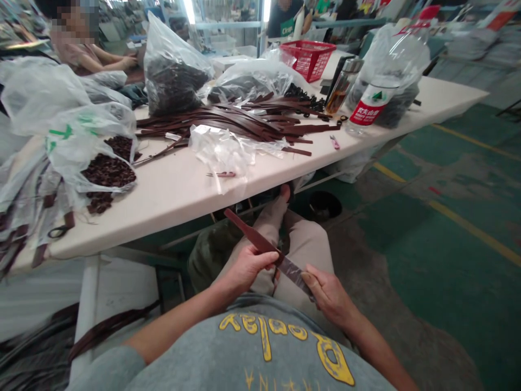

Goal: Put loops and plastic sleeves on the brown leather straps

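Above my lap I hold a brown strap [253, 234] that looks like leather, slanting from upper left to lower right. My left hand [248, 267] pinches it near its middle, thumb on top. Toward the lower end, my right hand [329, 290] grips the part covered by a clear plastic sleeve [293, 273]. The strap's lowest tip is partly hidden by the right fingers. On the white table [179, 217] in front lies a pile of similar brown straps [228, 120], with a crumpled clear plastic wrapper [222, 149] at its near side.
Small thread snips [222, 174] and a pink tool [334, 142] lie near the table edge. At left is a bag of small brown pieces [109, 168]. Behind are a dark-filled bag [175, 76], a red basket [311, 60] and a large bottle [370, 108]. A co-worker [81, 43] sits across.
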`<action>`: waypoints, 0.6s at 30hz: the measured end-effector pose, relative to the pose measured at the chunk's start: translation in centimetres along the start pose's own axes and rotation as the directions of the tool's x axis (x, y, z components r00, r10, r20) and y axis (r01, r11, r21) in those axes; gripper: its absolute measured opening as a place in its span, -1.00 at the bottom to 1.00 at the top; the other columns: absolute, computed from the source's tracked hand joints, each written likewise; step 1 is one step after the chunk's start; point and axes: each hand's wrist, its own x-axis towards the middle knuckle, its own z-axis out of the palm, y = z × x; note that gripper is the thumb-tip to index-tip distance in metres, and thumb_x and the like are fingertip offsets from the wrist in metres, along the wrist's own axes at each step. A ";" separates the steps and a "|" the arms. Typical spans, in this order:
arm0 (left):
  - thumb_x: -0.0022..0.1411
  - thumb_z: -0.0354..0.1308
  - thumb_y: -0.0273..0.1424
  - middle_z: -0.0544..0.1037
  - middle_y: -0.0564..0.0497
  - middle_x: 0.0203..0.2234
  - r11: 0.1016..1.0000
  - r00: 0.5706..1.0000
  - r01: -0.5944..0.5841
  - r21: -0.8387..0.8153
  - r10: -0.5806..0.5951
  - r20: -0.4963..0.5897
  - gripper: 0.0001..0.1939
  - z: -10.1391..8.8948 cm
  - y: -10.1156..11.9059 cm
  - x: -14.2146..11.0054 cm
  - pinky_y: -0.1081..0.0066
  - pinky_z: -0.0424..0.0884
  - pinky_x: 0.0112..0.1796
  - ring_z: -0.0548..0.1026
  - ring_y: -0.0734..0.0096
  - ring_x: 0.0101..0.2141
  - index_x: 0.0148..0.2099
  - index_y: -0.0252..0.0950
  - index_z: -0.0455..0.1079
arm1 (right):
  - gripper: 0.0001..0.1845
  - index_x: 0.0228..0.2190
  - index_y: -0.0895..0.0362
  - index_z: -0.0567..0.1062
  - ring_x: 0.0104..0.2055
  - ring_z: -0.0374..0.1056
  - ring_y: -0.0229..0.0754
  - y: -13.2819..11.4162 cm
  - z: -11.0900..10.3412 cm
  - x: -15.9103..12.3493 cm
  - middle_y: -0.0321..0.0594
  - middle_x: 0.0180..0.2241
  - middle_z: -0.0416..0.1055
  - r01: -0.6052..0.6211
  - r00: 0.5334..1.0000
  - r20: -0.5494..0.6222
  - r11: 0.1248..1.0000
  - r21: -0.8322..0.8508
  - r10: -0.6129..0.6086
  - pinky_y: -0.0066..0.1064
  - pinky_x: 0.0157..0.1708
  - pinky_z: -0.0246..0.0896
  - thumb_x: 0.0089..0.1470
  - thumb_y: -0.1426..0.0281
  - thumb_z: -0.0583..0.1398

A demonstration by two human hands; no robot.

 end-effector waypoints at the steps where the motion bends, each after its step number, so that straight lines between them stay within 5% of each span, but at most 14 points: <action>1: -0.08 0.42 -0.32 0.48 0.05 -0.58 1.000 0.999 0.008 0.017 -0.009 0.037 -0.76 0.0 0.1 -0.1 0.51 0.24 -0.48 0.33 0.54 -0.55 -0.38 -0.37 0.55 | -0.48 -0.56 0.04 0.19 -0.58 0.19 -0.27 0.1 0.1 0.0 -0.39 -0.65 0.20 0.008 1.000 -0.020 1.000 -0.020 -0.009 -0.45 -0.55 0.04 0.28 -0.01 -0.13; 4: -0.13 0.44 -0.37 0.56 0.01 -0.45 0.995 0.980 0.066 0.075 -0.078 0.183 -0.62 0.6 0.1 -0.5 0.46 0.32 -0.40 0.41 0.46 -0.47 -0.18 -0.34 0.57 | -0.48 -0.56 0.04 0.21 -0.56 0.19 -0.26 -0.1 0.5 0.2 -0.37 -0.63 0.21 0.036 0.992 -0.117 0.992 -0.120 -0.050 -0.43 -0.52 0.01 0.28 0.00 -0.14; 7: -0.09 0.41 -0.38 0.55 0.01 -0.45 0.991 0.964 0.068 0.118 -0.096 0.250 -0.65 1.5 -0.2 -1.0 0.46 0.32 -0.39 0.40 0.47 -0.46 -0.18 -0.35 0.57 | -0.48 -0.50 0.06 0.30 -0.51 0.24 -0.23 -0.5 1.2 0.5 -0.31 -0.58 0.30 0.044 0.982 -0.171 0.984 -0.174 -0.074 -0.41 -0.48 0.02 0.29 0.02 -0.15; 13: -0.05 0.41 -0.29 0.46 0.04 -0.57 0.994 0.997 -0.015 0.105 0.007 0.082 -0.73 0.8 -0.3 -0.5 0.48 0.24 -0.47 0.32 0.52 -0.54 -0.33 -0.37 0.57 | -0.43 -0.28 0.09 0.42 -0.57 0.27 -0.24 0.5 1.8 -0.2 -0.37 -0.60 0.32 0.019 0.994 -0.112 0.998 0.063 -0.012 -0.43 -0.52 0.10 0.28 -0.03 -0.17; 18: -0.11 0.44 -0.29 0.47 0.04 -0.55 0.999 0.999 -0.024 0.047 0.025 -0.029 -0.71 -0.5 0.0 0.1 0.50 0.22 -0.47 0.31 0.54 -0.53 -0.34 -0.38 0.57 | -0.41 -0.28 0.10 0.45 -0.45 0.35 -0.19 1.9 1.8 -1.2 -0.28 -0.50 0.42 -0.028 0.965 -0.260 0.999 0.018 0.032 -0.40 -0.45 0.15 0.27 -0.03 -0.17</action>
